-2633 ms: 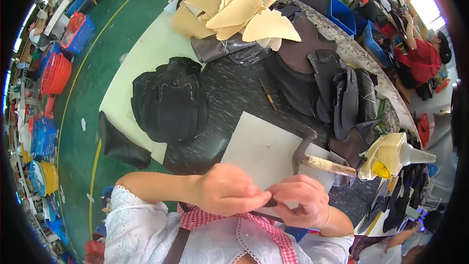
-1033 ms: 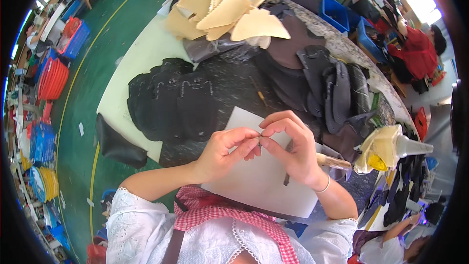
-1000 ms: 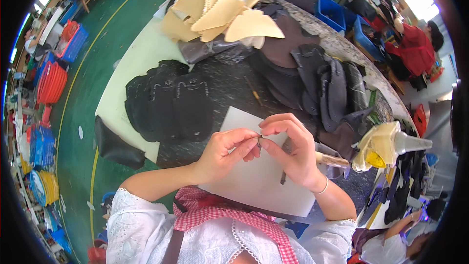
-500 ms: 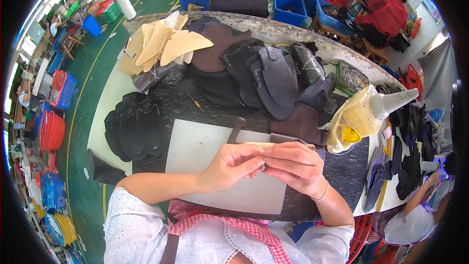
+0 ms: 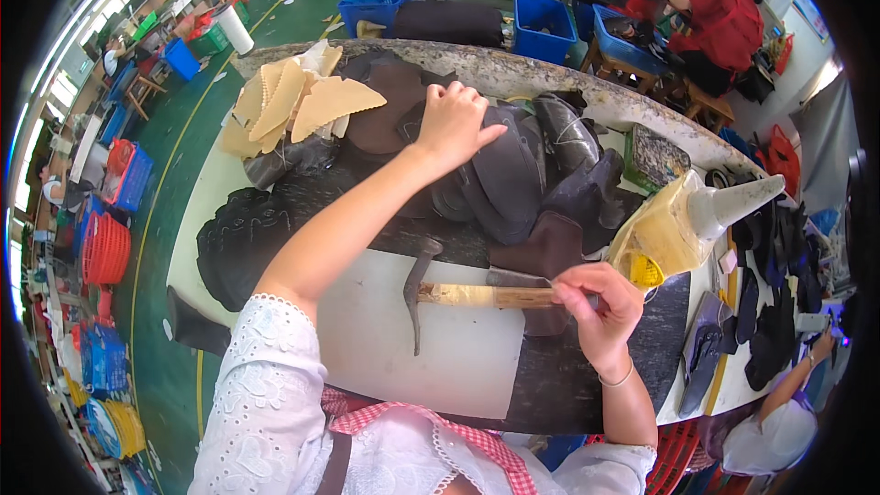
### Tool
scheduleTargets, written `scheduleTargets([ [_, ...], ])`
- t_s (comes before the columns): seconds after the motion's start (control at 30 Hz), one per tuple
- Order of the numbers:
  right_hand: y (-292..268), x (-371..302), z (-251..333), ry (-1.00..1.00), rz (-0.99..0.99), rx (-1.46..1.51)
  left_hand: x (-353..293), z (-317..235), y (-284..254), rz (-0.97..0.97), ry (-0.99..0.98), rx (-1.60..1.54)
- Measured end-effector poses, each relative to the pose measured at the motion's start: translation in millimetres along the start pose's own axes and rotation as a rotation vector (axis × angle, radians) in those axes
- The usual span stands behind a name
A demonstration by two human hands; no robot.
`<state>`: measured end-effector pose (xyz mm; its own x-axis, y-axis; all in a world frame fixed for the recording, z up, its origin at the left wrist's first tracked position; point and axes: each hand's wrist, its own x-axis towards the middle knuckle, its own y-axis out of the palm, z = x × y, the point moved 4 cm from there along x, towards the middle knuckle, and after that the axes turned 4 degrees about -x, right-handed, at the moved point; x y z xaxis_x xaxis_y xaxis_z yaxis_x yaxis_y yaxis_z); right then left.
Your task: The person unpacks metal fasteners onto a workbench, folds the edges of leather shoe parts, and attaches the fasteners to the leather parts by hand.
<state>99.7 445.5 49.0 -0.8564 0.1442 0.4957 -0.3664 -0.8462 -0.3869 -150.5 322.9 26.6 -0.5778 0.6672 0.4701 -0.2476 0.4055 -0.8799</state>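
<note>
My right hand (image 5: 605,312) is closed with thumb and fingertips at the handle end of a hammer (image 5: 486,296). The wooden handle has a pale wrapped section. Its dark, narrow curved head points left, over a white board (image 5: 394,376). Farther off, my left hand (image 5: 454,128) reaches over a pile of black shaped leather pieces (image 5: 509,174), its thumb stretched out to the right. The fingertips point away and seem to hold nothing. Right of the pile stands a cream squeeze bottle (image 5: 660,229) with a grey cone nozzle and a yellow cap-like piece.
Beige zigzag-edged pieces (image 5: 284,96) lie at the back left, above a stack of black cut pieces (image 5: 243,252). A green-edged box (image 5: 655,156) sits by the worn table rim (image 5: 477,55). A person in red (image 5: 724,18) works at the back right, and another (image 5: 775,431) at the lower right.
My hands have come apart: the left moved forward over the leather pile, the right moved slightly right. The hammer has come nearer and shows more fully. The white board sits slightly lower in view.
</note>
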Motion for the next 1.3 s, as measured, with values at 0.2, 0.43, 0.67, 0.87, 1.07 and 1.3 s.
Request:
scheduleTargets([
  [0.2,16,15,28,0.104,0.016,0.105,-40,-12,-50,-0.329,-0.081,-0.921],
  [0.43,63,46,83,-0.197,0.072,0.053,-124,-51,-130,0.166,-0.175,-1.569],
  [0.67,101,32,95,-0.04,0.119,0.268,-188,-26,-137,0.012,-0.614,-2.015],
  [0.87,112,28,97,0.05,0.182,0.347,-204,-20,-143,-0.01,-0.593,-1.883],
  [1.07,113,26,99,0.068,0.23,0.347,-205,-21,-150,-0.108,-0.374,-1.752],
  [1.3,109,20,92,0.046,0.191,0.357,-201,-23,-157,-0.109,-0.16,-1.45],
])
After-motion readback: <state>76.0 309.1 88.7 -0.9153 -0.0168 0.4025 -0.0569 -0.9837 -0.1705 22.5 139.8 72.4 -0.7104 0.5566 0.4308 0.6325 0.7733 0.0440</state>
